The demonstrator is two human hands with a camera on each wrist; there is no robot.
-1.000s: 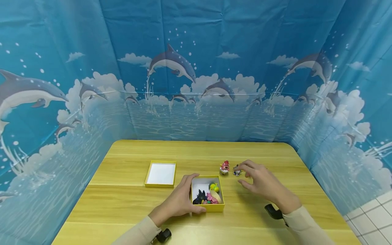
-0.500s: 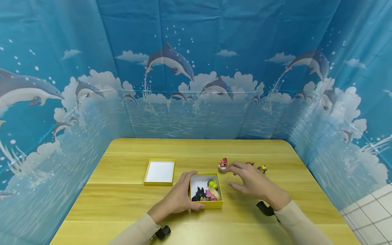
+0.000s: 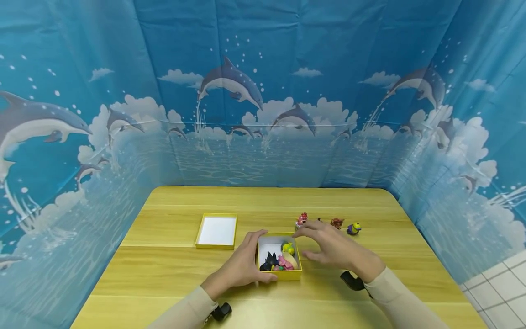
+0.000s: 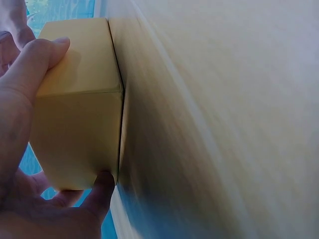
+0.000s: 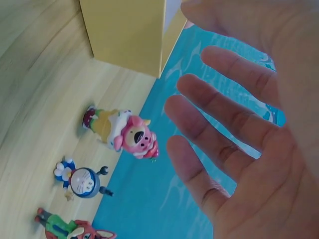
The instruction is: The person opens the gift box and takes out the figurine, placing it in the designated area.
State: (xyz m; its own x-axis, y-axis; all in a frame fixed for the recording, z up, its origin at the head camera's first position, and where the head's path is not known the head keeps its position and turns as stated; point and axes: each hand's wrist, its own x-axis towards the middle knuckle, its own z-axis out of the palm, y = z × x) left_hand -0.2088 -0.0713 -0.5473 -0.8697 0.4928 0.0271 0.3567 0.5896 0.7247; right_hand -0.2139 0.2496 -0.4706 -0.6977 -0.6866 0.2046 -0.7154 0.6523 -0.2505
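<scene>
Yellow box [image 3: 287, 275] sits flat on the bench [image 3: 164, 274], clasped by our left grip [image 3: 242, 265].

Our likeliest trouble is a bump: should the right grip [image 3: 334, 244] catch the rim between one and two o'clock, the box could twist and jostle the small figures [image 3: 284, 262] inside; we cannot tell whether its fingertips touch that corner. A careless sweep outward could topple the pink bear [image 5: 122, 130], upright at one o'clock from the box, because it stands so near that grip. Squeezing hard might bow the walls. From the left grip, thumb on the near wall, the box lies at three o'clock; from the right grip, fingers loosely extended and holding nothing, about nine.
</scene>
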